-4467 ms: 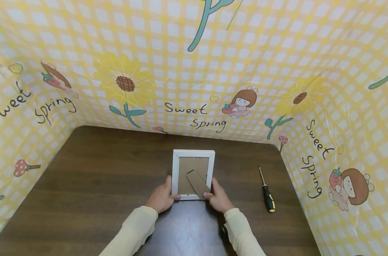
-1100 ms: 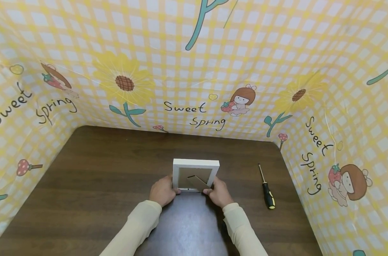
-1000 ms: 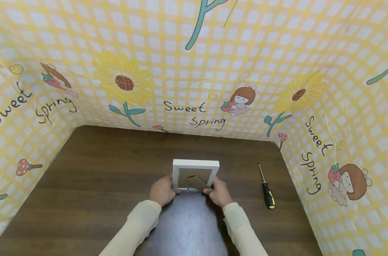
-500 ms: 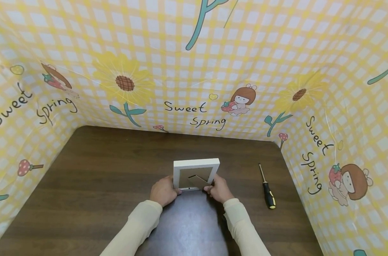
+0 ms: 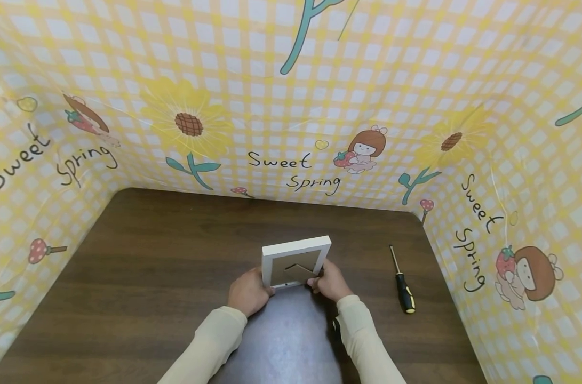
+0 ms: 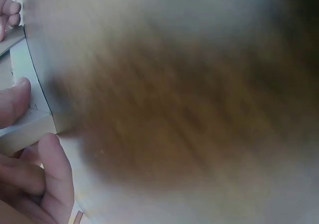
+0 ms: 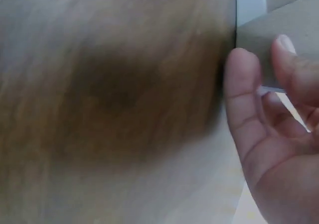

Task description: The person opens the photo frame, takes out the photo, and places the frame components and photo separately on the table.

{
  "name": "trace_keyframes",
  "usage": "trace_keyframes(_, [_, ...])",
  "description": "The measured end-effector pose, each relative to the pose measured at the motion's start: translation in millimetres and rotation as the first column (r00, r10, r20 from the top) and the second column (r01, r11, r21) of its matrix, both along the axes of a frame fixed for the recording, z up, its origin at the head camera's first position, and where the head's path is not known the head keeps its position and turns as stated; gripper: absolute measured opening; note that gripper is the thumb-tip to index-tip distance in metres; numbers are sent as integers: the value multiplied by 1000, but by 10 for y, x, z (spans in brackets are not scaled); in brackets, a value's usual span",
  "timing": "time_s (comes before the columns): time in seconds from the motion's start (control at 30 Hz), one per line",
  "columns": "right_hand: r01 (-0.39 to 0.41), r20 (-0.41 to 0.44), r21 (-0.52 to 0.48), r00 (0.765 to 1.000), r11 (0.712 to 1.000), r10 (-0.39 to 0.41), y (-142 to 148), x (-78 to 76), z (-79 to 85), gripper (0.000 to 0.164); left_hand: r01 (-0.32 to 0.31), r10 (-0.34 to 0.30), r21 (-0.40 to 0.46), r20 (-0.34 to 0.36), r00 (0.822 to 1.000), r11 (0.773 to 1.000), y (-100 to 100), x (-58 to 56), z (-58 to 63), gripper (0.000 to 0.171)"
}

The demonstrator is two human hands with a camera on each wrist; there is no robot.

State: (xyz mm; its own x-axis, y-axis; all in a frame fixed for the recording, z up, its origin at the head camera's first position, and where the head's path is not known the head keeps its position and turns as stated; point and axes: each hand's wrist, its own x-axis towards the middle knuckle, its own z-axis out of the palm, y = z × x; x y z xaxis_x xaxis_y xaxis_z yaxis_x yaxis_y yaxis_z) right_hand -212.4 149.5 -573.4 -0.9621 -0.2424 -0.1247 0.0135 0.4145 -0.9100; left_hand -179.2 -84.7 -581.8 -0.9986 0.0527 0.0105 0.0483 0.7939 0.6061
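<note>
A white picture frame [image 5: 296,246] stands near upright at the middle of the table, its brown back towards me. The stand flap [image 5: 297,273] slants across that back to the lower right. My left hand [image 5: 249,292] grips the lower left corner; in the left wrist view its thumb [image 6: 16,98] lies on the white border [image 6: 25,64]. At the lower right, my right hand [image 5: 332,281] holds the frame, thumb over the flap's end. The right wrist view has that thumb [image 7: 288,55] against the brown flap [image 7: 299,20]. The front of the frame is hidden.
A screwdriver [image 5: 405,293] with a black and yellow handle lies right of the right hand, tip pointing away. The dark wooden table [image 5: 166,256] is walled at the back and sides by a yellow checked cloth [image 5: 271,106].
Over these seconds the frame has tipped from leaning back to nearly upright. In the last second it has turned slightly, its left side coming nearer me. Both hands keep their hold; the screwdriver stays put.
</note>
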Motion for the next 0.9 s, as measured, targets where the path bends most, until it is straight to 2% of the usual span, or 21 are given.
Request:
trace_keyframes(0.2, [-44,95,-46,994,998,48,10,-20,44,37,-30,30,-13,2,1000,999,13,17,19,33])
trace_keyframes(0.37, [-75,107,-56,991,996,80,43,-19,36,41,-27,27,0,6,1000,1000,21,32,30,33])
trace_keyframes(0.53, [-93,120,-30,988,995,96,33,4,28,35,-21,21,-11,3,1000,1000,20,40,7,32])
trace_keyframes(0.9, [12,49,-23,999,1000,-11,-26,45,-20,23,-24,24,-24,2,1000,999,26,34,-6,31])
